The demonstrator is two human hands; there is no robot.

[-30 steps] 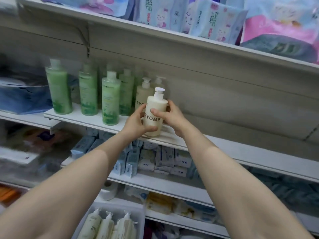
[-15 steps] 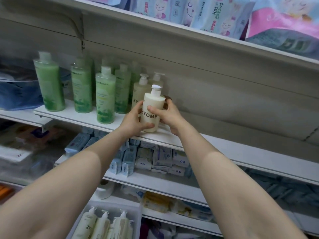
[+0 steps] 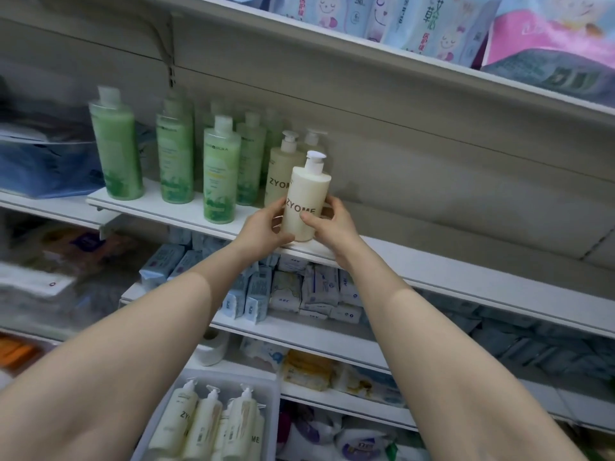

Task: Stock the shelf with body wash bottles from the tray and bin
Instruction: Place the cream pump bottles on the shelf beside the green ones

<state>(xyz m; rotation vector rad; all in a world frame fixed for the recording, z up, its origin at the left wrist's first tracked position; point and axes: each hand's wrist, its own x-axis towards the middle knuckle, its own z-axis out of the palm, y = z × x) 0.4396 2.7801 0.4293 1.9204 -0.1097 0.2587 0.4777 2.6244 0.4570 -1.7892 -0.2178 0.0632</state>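
A cream pump bottle marked ZYOME (image 3: 306, 194) stands upright at the front edge of the white shelf (image 3: 432, 271). My left hand (image 3: 264, 227) grips its lower left side and my right hand (image 3: 332, 224) grips its right side, thumb across the label. Two more cream pump bottles (image 3: 283, 171) stand just behind it, beside a row of green bottles (image 3: 219, 171). Low down, a clear bin (image 3: 266, 387) holds several cream pump bottles (image 3: 206, 424).
The shelf runs bare to the right of the held bottle. An upper shelf with pastel packets (image 3: 416, 21) overhangs. Wipe packs (image 3: 299, 287) fill the shelf below. Blue packaged goods (image 3: 43, 168) sit far left.
The cream bottle stays between both hands at the shelf's front edge and has settled down onto it. The view has shifted slightly.
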